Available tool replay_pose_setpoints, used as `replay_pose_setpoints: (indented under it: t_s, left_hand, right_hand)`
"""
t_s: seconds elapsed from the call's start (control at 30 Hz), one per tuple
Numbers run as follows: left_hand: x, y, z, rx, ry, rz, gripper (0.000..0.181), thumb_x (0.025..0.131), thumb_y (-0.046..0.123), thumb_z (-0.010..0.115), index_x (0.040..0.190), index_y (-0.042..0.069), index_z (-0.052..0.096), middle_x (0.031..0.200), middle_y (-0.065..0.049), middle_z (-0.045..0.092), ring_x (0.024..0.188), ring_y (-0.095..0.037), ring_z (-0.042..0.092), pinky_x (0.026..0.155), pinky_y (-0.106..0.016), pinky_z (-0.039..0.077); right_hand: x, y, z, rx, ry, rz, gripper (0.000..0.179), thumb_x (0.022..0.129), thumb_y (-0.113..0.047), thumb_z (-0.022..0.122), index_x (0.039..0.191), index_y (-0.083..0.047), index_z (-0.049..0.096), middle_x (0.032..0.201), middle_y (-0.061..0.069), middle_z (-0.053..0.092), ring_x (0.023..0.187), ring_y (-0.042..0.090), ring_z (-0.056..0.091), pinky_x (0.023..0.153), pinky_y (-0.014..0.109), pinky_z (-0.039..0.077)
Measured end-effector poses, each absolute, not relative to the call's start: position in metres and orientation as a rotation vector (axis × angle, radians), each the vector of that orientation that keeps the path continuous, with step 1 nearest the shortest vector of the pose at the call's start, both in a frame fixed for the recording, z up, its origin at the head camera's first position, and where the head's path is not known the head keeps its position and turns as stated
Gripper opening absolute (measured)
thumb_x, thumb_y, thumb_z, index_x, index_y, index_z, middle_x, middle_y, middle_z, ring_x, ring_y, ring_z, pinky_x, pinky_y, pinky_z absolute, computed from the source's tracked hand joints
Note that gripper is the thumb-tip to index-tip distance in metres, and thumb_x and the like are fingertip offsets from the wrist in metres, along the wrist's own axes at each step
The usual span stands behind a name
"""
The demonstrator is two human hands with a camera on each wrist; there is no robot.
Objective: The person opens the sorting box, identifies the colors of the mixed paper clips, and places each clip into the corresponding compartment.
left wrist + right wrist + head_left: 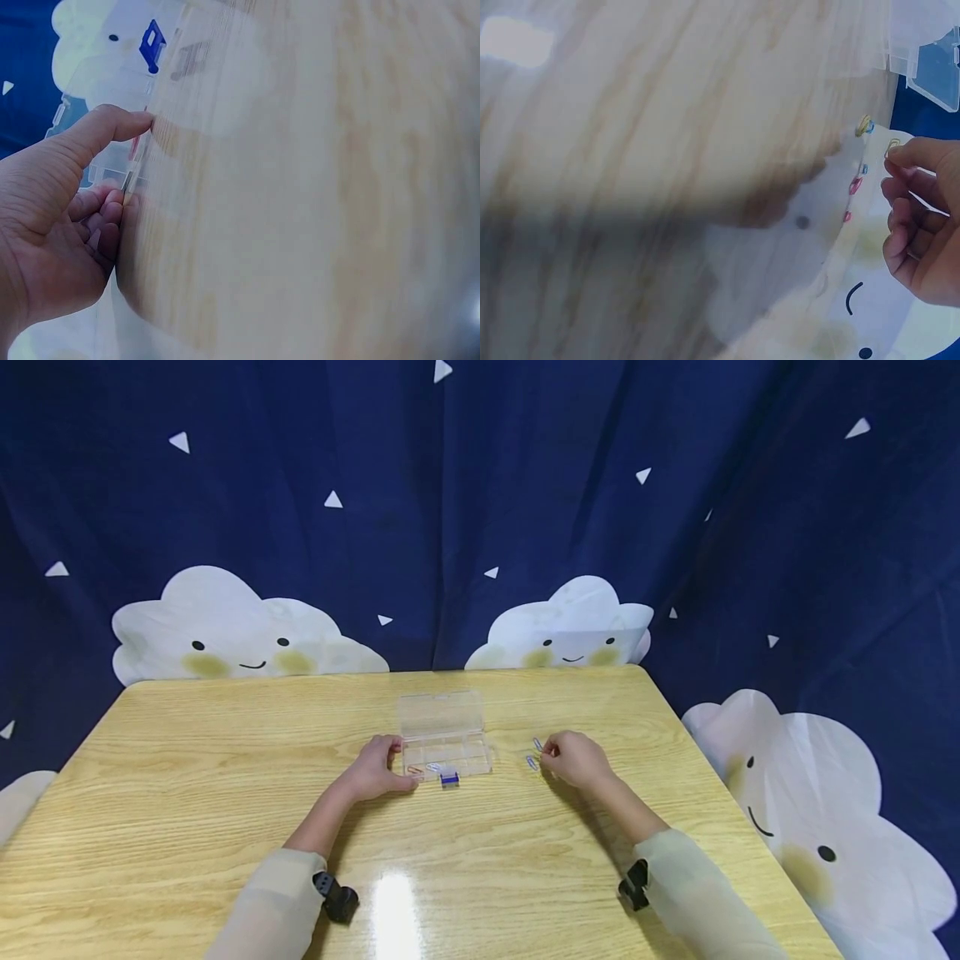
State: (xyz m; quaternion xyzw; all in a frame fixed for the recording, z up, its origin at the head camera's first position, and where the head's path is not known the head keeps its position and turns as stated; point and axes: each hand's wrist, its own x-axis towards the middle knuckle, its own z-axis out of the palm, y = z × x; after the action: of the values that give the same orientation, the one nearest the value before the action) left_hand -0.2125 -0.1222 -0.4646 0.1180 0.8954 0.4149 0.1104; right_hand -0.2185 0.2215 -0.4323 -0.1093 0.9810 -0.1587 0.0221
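A clear plastic compartment box (447, 753) lies on the table with its lid (441, 713) tipped back. My left hand (377, 770) grips the box's left end, thumb at the front edge and fingers round the side. In the left wrist view, a blue latch (152, 46) sits on the front beyond the thumb. A reddish paper clip (415, 770) and a pale one (433, 767) lie in the front compartments. To the right of the box, my right hand (577, 760) pinches a yellowish paper clip (894, 145) between thumb and forefinger, just above the table.
Loose paper clips (532, 762) lie on the wooden table (225, 827) between the box and my right hand; the right wrist view shows blue, yellow and pinkish ones (856, 184). A dark blue curtain (525, 510) with cloud prints hangs behind the table and along its right side.
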Motion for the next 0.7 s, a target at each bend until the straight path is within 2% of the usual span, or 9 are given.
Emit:
replay_pose_setpoints:
  t_s: [0.2,0.47,0.7]
  left_hand:
    - [-0.212,-0.122,-0.464,0.342,2.639,1.223,0.071,0.072,0.026,0.078,0.125,-0.006,0.043,0.111,-0.016,0.046,0.095,-0.024,0.041,0.080,-0.034,0.037]
    - [-0.212,-0.122,-0.464,0.351,2.646,1.223,0.069,0.071,0.025,0.078,0.123,-0.006,0.044,0.109,-0.015,0.046,0.094,-0.024,0.041,0.080,-0.033,0.037]
    - [-0.212,-0.122,-0.464,0.350,2.641,1.217,0.072,0.073,0.027,0.077,0.127,-0.006,0.042,0.112,-0.017,0.046,0.095,-0.024,0.041,0.081,-0.034,0.038]
  right_hand:
    - [-0.217,0.210,-0.428,-0.380,3.025,-0.536,0.013,0.088,-0.024,0.062,0.085,-0.012,0.068,0.065,-0.003,0.056,0.051,0.011,0.042,0.049,0.025,0.033]
    - [-0.217,0.196,-0.426,-0.442,3.016,-0.540,0.013,0.089,-0.022,0.061,0.086,-0.012,0.070,0.066,-0.004,0.057,0.053,0.011,0.044,0.051,0.025,0.036]
    - [-0.218,0.186,-0.423,-0.471,3.027,-0.573,0.012,0.087,-0.021,0.063,0.083,-0.013,0.070,0.067,-0.004,0.056,0.056,0.010,0.045,0.053,0.025,0.037]
